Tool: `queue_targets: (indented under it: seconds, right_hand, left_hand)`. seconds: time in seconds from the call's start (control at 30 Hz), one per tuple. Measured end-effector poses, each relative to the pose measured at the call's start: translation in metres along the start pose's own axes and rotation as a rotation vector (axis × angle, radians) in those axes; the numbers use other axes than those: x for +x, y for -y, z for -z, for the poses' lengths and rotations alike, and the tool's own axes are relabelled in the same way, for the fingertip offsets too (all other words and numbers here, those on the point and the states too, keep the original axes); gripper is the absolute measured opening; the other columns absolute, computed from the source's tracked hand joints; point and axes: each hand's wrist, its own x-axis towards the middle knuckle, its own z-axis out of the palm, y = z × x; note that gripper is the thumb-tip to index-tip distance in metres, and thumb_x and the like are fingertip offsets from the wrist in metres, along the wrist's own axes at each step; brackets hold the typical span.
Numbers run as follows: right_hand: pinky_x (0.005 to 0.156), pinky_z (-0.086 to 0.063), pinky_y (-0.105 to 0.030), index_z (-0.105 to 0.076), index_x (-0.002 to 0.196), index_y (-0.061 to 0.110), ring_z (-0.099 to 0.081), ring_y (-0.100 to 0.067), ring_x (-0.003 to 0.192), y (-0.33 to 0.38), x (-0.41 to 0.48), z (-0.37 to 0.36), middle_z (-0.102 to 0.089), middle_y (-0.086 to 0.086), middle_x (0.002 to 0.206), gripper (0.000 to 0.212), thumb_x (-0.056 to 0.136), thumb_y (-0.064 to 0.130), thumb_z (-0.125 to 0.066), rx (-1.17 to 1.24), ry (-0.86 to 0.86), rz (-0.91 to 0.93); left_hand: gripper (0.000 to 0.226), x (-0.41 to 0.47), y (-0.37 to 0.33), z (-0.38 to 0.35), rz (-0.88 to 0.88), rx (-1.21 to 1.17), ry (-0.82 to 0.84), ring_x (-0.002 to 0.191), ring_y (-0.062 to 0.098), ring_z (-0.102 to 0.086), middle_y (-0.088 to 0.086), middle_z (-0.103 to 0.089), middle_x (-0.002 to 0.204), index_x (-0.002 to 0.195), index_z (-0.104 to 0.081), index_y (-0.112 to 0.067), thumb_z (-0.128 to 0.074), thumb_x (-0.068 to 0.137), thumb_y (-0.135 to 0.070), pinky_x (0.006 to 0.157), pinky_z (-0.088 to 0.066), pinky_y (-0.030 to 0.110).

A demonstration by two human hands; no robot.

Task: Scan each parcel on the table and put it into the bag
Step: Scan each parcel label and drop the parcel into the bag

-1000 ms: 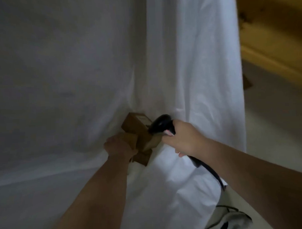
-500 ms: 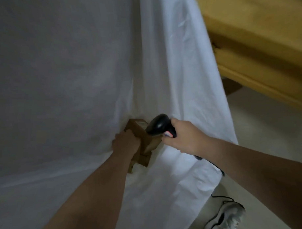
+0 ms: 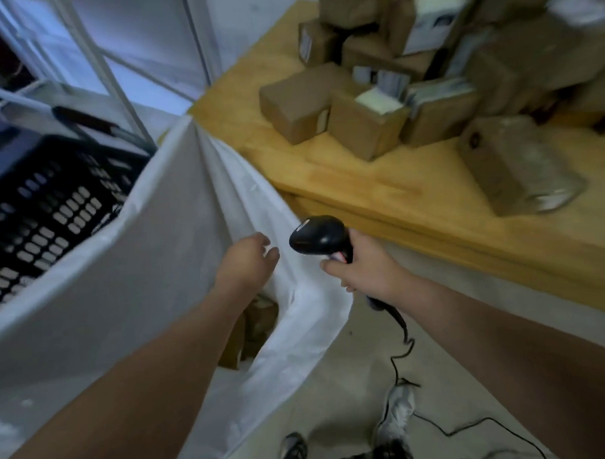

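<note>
Black crate (image 3: 36,211) is sitting far left. Our left hand (image 3: 244,262) is hovering loose-fingered, holding nothing, over the white bag (image 3: 141,269), with bagged parcels (image 3: 259,320) lying inside. Our right hand (image 3: 360,265) is gripping the scanner (image 3: 320,234). Parcel pile (image 3: 358,107) is sitting on the table (image 3: 378,192).

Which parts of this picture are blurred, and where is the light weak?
Head view: the parcels on the table are blurred, most at the upper right. Head view: the scanner, the left hand and the right hand are sharper. Head view: the boxes inside the bag lie in dim shade.
</note>
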Motion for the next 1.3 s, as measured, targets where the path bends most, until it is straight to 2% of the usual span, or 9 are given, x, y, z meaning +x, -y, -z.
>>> queue_targets:
  seconds: [0.13, 0.23, 0.33, 0.5, 0.63, 0.77, 0.93, 1.13, 1.3]
  right_hand:
    - [0.071, -0.05, -0.031, -0.048, 0.109, 0.024, -0.058, -0.011, 0.074, 0.016, -0.044, 0.062, -0.058, 0.006, 0.08, 0.031, 0.087, 0.013, -0.067, 0.066, -0.194, 0.005]
    - [0.062, -0.047, -0.017, -0.049, 0.116, 0.019, -0.056, -0.006, 0.072, 0.021, -0.074, 0.117, -0.056, 0.008, 0.079, 0.032, 0.09, 0.01, -0.065, 0.141, -0.341, 0.0]
    - [0.067, -0.05, -0.029, -0.049, 0.123, 0.017, -0.061, -0.016, 0.073, 0.011, -0.091, 0.165, -0.059, 0.001, 0.082, 0.037, 0.09, 0.013, -0.065, 0.212, -0.503, -0.077]
    - [0.069, -0.05, -0.039, -0.055, 0.101, 0.008, -0.057, -0.025, 0.072, -0.017, -0.09, 0.237, -0.057, -0.007, 0.077, 0.015, 0.088, 0.012, -0.061, 0.164, -0.635, -0.19]
    - [0.063, -0.044, -0.031, -0.055, 0.089, 0.014, -0.053, -0.02, 0.068, -0.034, -0.081, 0.295, -0.053, -0.003, 0.07, 0.007, 0.087, 0.013, -0.062, 0.088, -0.581, -0.261]
    - [0.056, -0.038, -0.025, -0.052, 0.076, 0.018, -0.05, -0.016, 0.067, -0.057, -0.061, 0.334, -0.05, -0.001, 0.07, 0.017, 0.087, 0.011, -0.063, 0.172, -0.573, -0.303]
    - [0.064, -0.039, -0.028, -0.06, 0.1, 0.015, -0.052, -0.017, 0.076, -0.087, -0.033, 0.35, -0.055, 0.0, 0.08, 0.016, 0.087, 0.018, -0.069, 0.297, -0.453, -0.344]
    - [0.069, -0.043, -0.03, -0.064, 0.106, 0.011, -0.055, -0.02, 0.081, -0.108, -0.01, 0.354, -0.059, -0.006, 0.087, 0.022, 0.087, 0.021, -0.07, 0.388, -0.407, -0.395]
    - [0.083, -0.045, -0.038, -0.063, 0.117, 0.015, -0.056, -0.023, 0.094, -0.114, -0.01, 0.348, -0.062, -0.003, 0.097, 0.031, 0.087, 0.019, -0.071, 0.457, -0.369, -0.379]
  left_hand:
    - [0.035, -0.014, -0.081, 0.038, -0.166, 0.0, -0.024, 0.107, 0.025, -0.059, 0.007, -0.064, 0.114, 0.126, -0.058, -0.009, -0.05, 0.098, -0.029, 0.081, -0.042, 0.028]
    - [0.038, -0.021, -0.153, 0.051, -0.285, -0.014, 0.005, 0.108, 0.024, -0.058, 0.007, -0.064, 0.118, 0.131, -0.053, -0.01, -0.049, 0.098, -0.03, 0.08, -0.039, 0.027]
    - [0.041, -0.026, -0.209, 0.044, -0.38, 0.002, 0.046, 0.111, 0.026, -0.057, 0.008, -0.062, 0.124, 0.133, -0.053, -0.01, -0.051, 0.098, -0.032, 0.085, -0.044, 0.03]
    - [0.041, -0.02, -0.277, 0.012, -0.443, 0.042, 0.143, 0.112, 0.025, -0.056, 0.008, -0.061, 0.125, 0.133, -0.052, -0.01, -0.05, 0.099, -0.032, 0.083, -0.042, 0.028]
    - [0.043, -0.009, -0.322, -0.015, -0.436, 0.05, 0.205, 0.114, 0.024, -0.055, 0.008, -0.059, 0.128, 0.134, -0.051, -0.01, -0.05, 0.099, -0.035, 0.081, -0.039, 0.025]
    - [0.05, 0.012, -0.359, -0.051, -0.338, 0.006, 0.291, 0.121, 0.026, -0.051, 0.011, -0.053, 0.136, 0.139, -0.045, -0.008, -0.048, 0.099, -0.038, 0.086, -0.037, 0.025]
    - [0.064, 0.033, -0.378, -0.095, -0.054, -0.203, 0.36, 0.13, 0.031, -0.044, 0.014, -0.04, 0.147, 0.148, -0.03, -0.005, -0.043, 0.1, -0.045, 0.098, -0.037, 0.031]
    - [0.071, 0.049, -0.379, -0.123, 0.212, -0.493, 0.46, 0.134, 0.029, -0.041, 0.007, -0.038, 0.151, 0.151, -0.026, -0.013, -0.041, 0.097, -0.056, 0.11, -0.037, 0.043]
    - [0.053, 0.05, -0.375, -0.121, 0.312, -0.683, 0.463, 0.106, 0.022, -0.055, 0.004, -0.055, 0.122, 0.138, -0.031, -0.024, -0.053, 0.095, -0.047, 0.086, -0.048, 0.037]
